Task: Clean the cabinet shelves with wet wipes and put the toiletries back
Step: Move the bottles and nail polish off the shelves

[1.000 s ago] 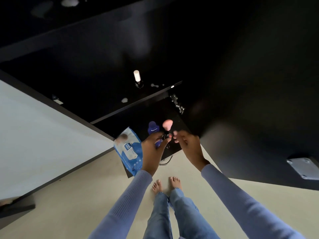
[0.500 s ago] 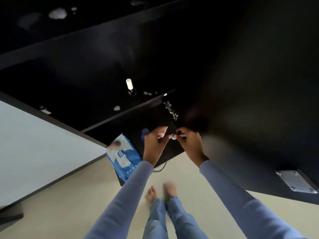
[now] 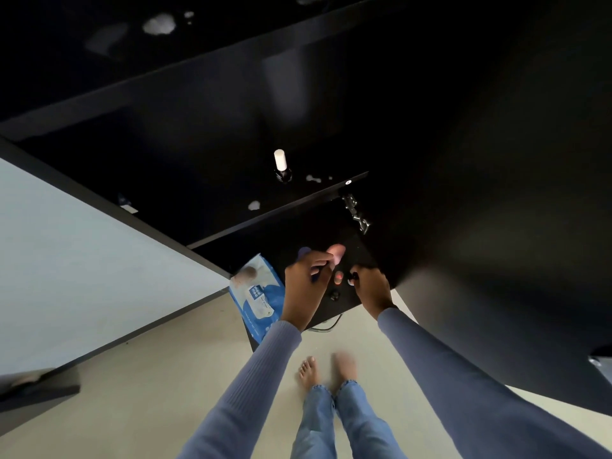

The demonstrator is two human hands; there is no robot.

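Both arms reach forward and down over the lowest black shelf (image 3: 351,303), sleeves ribbed blue-grey knit.

Left hand (image 3: 306,289): back of hand to camera, wrist straight, fingers curled round a blurred pink-topped item (image 3: 336,252) that sticks out past the fingertips. A blue rounded cap (image 3: 304,251) shows just beyond the knuckles; cannot tell whether the same hand holds it or it stands on the shelf behind.

Right hand (image 3: 372,288): wrist bent inward, fingers curled, tips pinching a small dark cylindrical object (image 3: 351,277) with a glossy highlight. What it is I cannot tell.

Between the two sets of fingertips, on the shelf: a small reddish round thing (image 3: 338,277). Just nearer the camera than that, a small dark glossy knob-shaped piece (image 3: 334,294).

Wet wipes pack (image 3: 256,298): soft plastic, blue and white, printed, flat and rectangular. It lies just left of the left hand's wrist, overhanging the shelf's front left corner.

Well beyond the fingers, on the upper shelf (image 3: 231,193): an upright small bottle (image 3: 281,167) with a white cylindrical cap and dark base. White smears sit on the glossy black surface near it.

Metal hinge (image 3: 356,212): bright, jointed, beyond the right fingertips at the cabinet wall.

Floor (image 3: 149,376): pale, matte. Bare feet and blue jeans below the hands.
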